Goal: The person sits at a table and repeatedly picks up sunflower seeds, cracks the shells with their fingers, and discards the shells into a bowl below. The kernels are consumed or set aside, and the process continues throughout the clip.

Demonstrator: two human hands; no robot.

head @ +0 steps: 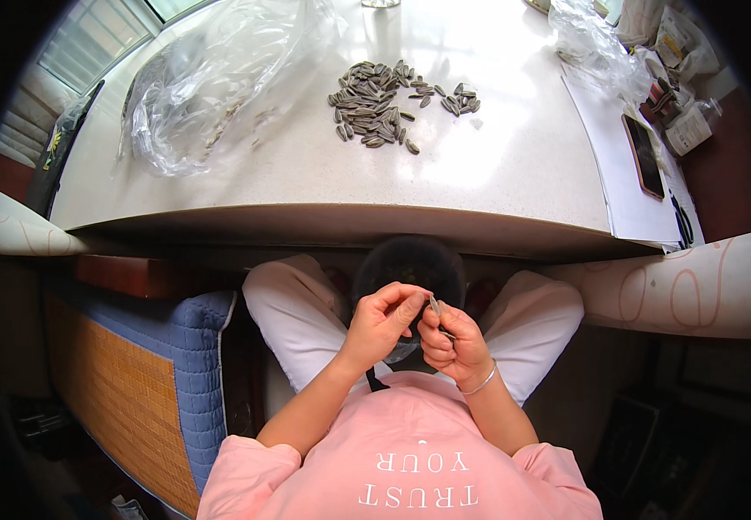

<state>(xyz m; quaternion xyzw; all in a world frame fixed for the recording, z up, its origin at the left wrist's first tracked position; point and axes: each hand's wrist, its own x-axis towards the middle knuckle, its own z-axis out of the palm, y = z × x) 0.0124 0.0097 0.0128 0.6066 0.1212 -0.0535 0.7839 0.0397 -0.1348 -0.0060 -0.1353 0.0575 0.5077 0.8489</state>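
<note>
My right hand (452, 341) is closed round a few sunflower seeds; one seed (435, 305) sticks up between its thumb and forefinger, and another shows lower among the fingers. Thumb and forefinger of my left hand (382, 318) are brought together at the upright seed's tip; whether they grip anything, I cannot tell. Under both hands, between the knees, stands a dark round bin (408, 260) with a plastic liner, its contents too dim to make out. On the white table beyond lies a heap of striped sunflower seeds (366, 104), with a smaller cluster (460, 101) to its right.
A crumpled clear plastic bag (187, 110) covers the table's left part. A glass (381, 3) stands at the back. Papers (635, 214), a phone (643, 156), dark-handled scissors (681, 221) and another plastic bag (590, 52) lie at the right. A blue-edged woven mat (200, 364) is at lower left.
</note>
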